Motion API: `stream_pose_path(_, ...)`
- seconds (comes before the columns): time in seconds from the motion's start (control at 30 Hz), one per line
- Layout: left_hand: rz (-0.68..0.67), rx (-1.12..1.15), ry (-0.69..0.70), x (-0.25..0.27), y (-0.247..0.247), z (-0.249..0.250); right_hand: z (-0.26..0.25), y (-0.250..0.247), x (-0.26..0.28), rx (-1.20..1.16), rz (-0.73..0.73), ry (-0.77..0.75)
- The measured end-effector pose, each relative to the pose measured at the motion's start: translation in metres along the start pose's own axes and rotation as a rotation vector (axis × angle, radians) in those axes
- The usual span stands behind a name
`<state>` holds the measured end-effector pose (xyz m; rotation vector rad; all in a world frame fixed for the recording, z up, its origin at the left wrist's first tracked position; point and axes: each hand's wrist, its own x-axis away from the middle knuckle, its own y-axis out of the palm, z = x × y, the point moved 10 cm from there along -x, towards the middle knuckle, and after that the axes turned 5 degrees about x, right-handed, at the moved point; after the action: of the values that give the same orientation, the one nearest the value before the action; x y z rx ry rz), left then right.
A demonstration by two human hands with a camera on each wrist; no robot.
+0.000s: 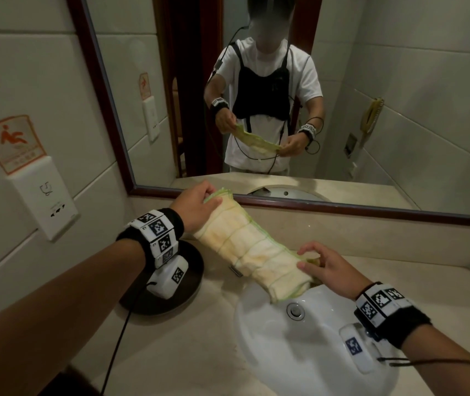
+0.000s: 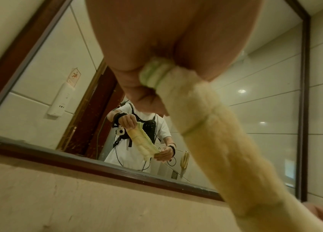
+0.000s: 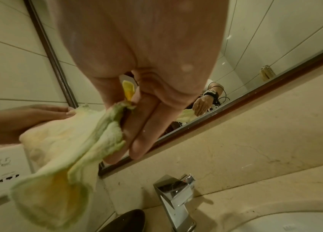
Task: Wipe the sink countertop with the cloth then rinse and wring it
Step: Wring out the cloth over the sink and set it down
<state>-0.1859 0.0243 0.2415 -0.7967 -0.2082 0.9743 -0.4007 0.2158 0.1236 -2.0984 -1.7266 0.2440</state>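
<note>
- Cloth (image 1: pixel 252 251): pale yellow, green-edged, gathered lengthwise into a loose roll. I hold it in the air by its two ends, stretched from far left to near right, above the far rim of the sink and the counter behind it.
- My left hand (image 1: pixel 196 205): at the far-left end of the cloth, raised near the mirror's lower frame. Fingers and thumb are curled round the bunched end; the left wrist view shows the green hem poking out of my fist.
- My right hand (image 1: pixel 328 267): at the near-right end, lower than the left, over the sink's far edge. Thumb and fingertips pinch the green hem; in the right wrist view the other fingers lie fairly straight alongside it, and loose folds hang below.
- Sink (image 1: pixel 259 332): white basin set in the counter, near right, with a metal drain plug in the bottom.
- Countertop (image 1: pixel 188 352): beige stone, running round the sink and up into a low back ledge.
- Tap (image 3: pixel 176 197): chrome, square-bodied, behind the sink, mostly hidden by the cloth in the head view.
- Dark round dish (image 1: pixel 191 284): on the counter left of the sink, under my left wrist.
- Mirror (image 1: pixel 371 81): dark wooden frame, on the far wall, reflecting me holding the cloth.
- Wall socket (image 1: pixel 48 195): white, on the left tiled wall, beneath an orange slip-warning sticker (image 1: pixel 12 142).
</note>
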Motion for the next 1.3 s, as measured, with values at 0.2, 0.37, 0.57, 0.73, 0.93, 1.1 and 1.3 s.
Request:
stream_pose_path(0.2, -0.004, 0.016, 0.139, 0.009, 0.003, 0.035, -0.01, 0.019, 0.004, 0.323, -0.044, -0.07)
stream_pose_path(0.37, -0.148, 0.039, 0.387, 0.031, 0.015, 0.108, -0.002, 0.035, 0.003, 0.333, -0.178, 0.059)
stream_pose_path(0.57, -0.243, 0.049, 0.548, 0.049, 0.023, 0.162, -0.067, 0.058, 0.009, 0.052, -0.251, -0.05)
stream_pose_path(0.73, -0.204, 0.026, 0.572, 0.05, 0.014, 0.17, -0.095, 0.058, 0.008, -0.151, -0.147, -0.102)
stream_pose_path(0.93, -0.108, -0.112, 0.487, 0.035, -0.001, 0.137, -0.094, 0.068, 0.015, -0.16, -0.174, -0.053)
stream_pose_path(1.1, -0.07, -0.131, 0.321, 0.029, 0.0, 0.103, -0.095, 0.078, 0.024, -0.198, -0.25, -0.04)
stream_pose_path(1.3, -0.017, -0.085, -0.018, 0.03, 0.004, 0.047, -0.075, 0.077, 0.024, -0.394, -0.165, -0.011)
